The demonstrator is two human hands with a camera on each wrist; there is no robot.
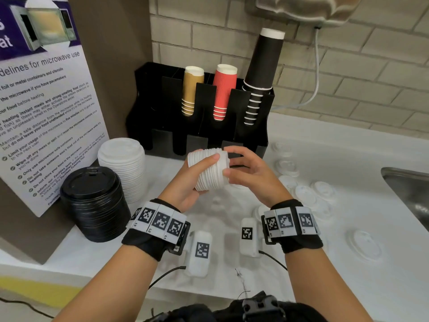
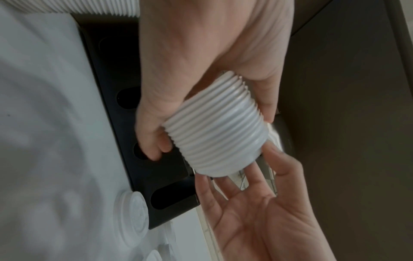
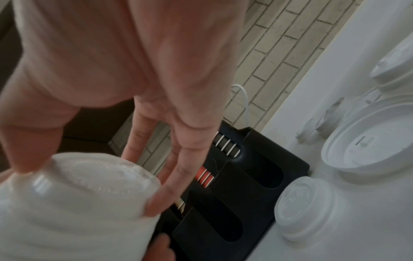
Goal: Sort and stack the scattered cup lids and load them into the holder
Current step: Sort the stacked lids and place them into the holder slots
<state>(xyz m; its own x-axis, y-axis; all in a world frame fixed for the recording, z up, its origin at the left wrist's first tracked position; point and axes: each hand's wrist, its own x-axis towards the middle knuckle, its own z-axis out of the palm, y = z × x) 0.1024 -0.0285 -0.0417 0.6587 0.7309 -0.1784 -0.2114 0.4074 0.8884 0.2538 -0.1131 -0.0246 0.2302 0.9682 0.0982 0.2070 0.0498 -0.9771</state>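
Note:
A stack of small white lids (image 1: 210,170) is held sideways above the counter, in front of the black holder (image 1: 199,126). My left hand (image 1: 197,163) grips it, thumb over the top and fingers under. My right hand (image 1: 246,168) is spread, and its fingertips touch the stack's right end. The left wrist view shows the ribbed stack (image 2: 214,134) in the left hand (image 2: 201,61), with the right hand (image 2: 257,203) palm-open at its end. In the right wrist view, the right hand (image 3: 134,61) has thumb and fingertip on the stack's end lid (image 3: 73,203), with the holder's dark front slots (image 3: 245,185) behind.
A tall stack of large white lids (image 1: 121,163) and a stack of black lids (image 1: 92,201) stand at the left by a microwave sign (image 1: 46,101). Loose white lids (image 1: 301,191) lie scattered at the right, near a sink (image 1: 408,189). Brown (image 1: 192,89), red (image 1: 222,89) and black cups (image 1: 262,73) fill the holder's back.

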